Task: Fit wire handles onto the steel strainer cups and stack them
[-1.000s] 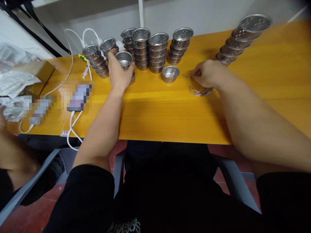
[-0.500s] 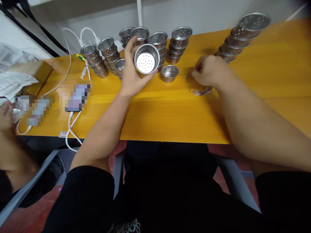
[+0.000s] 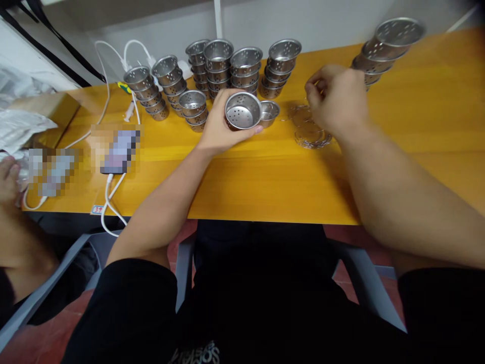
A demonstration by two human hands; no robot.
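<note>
My left hand (image 3: pixel 222 129) is wrapped round a perforated steel cup (image 3: pixel 242 109) and holds it mouth-up just above the yellow table (image 3: pixel 265 177). Right beside it stands a single small steel cup (image 3: pixel 270 112). My right hand (image 3: pixel 335 98) is raised above a small pile of thin wire rings (image 3: pixel 312 135), its fingers pinched together; what they pinch is too fine to make out. Several stacks of the same perforated cups (image 3: pixel 220 63) line the back of the table.
A tilted stack of wider strainers (image 3: pixel 382 48) leans at the back right. White cables (image 3: pixel 113 65), two blurred devices (image 3: pixel 119 149) and crumpled plastic bags (image 3: pixel 18 126) lie at the left. Another person's hand (image 3: pixel 9 174) is at the far left edge.
My left hand took a cup from the stacks, tipped it showing its holed bottom, then brought it mouth-up beside the single cup. My right hand rose from the wire rings, pinched.
</note>
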